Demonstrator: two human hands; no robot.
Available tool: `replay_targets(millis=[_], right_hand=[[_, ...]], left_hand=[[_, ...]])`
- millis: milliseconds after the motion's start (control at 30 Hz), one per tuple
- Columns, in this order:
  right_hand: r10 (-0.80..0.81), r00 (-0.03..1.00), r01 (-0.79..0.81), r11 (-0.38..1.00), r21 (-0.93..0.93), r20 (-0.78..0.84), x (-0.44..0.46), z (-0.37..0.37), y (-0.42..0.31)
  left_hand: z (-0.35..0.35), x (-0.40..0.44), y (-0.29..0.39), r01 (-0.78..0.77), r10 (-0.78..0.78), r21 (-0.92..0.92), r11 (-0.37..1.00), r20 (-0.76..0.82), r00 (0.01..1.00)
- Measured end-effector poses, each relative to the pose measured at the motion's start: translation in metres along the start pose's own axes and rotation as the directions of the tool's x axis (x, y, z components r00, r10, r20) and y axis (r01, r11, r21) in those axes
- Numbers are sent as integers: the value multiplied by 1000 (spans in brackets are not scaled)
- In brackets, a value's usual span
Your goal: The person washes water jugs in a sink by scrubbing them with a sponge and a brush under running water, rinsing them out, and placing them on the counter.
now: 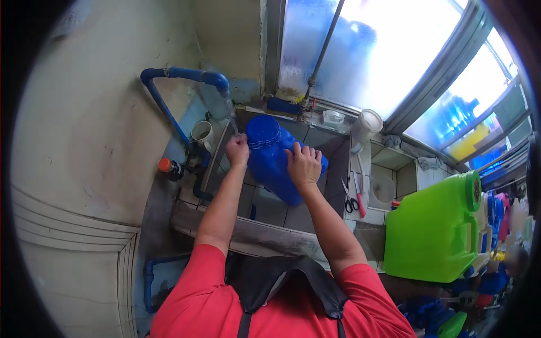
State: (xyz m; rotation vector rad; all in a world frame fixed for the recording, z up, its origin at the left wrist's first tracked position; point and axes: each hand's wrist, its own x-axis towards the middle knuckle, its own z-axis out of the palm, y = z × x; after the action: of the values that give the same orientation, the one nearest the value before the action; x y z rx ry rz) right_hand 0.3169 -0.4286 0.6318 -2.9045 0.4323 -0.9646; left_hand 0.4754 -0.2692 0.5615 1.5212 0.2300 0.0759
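A large blue plastic jug with a wide round blue cap stands tilted in a tiled sink. My right hand grips its upper right side, fingers curled over the handle area. Beside the cap, on the left, my left hand has its fingers drawn together under the end of the blue pipe spout. Water seems to run from that spout onto these fingers. Whatever is between them is too small to make out.
Scissors and a red-handled knife lie on the sink's right ledge, near a white tub. A big green jug stands farther right. At left are a white cup and an orange-capped bottle.
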Motion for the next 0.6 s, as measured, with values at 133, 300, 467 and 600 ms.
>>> replay_targets(millis=[133,300,467,600], right_hand=[[-1,1000,1,1000,-3,-9,1,1,-2],[4,999,-4,1000,-6,-47,0,0,-3],[-15,998,15,1000,7,-67,-2,0,-2],[15,1000,-15,999,-34,-6,0,2,-11]], left_hand=[[-17,-45,-3,-204,171,337,919,126,977],[-55,-103,-57,-654,-73,678,336,711,699],[-101,-67,-96,-678,-426,735,16,618,660],[-108,-50,-24,-563,-286,811,161,584,760]])
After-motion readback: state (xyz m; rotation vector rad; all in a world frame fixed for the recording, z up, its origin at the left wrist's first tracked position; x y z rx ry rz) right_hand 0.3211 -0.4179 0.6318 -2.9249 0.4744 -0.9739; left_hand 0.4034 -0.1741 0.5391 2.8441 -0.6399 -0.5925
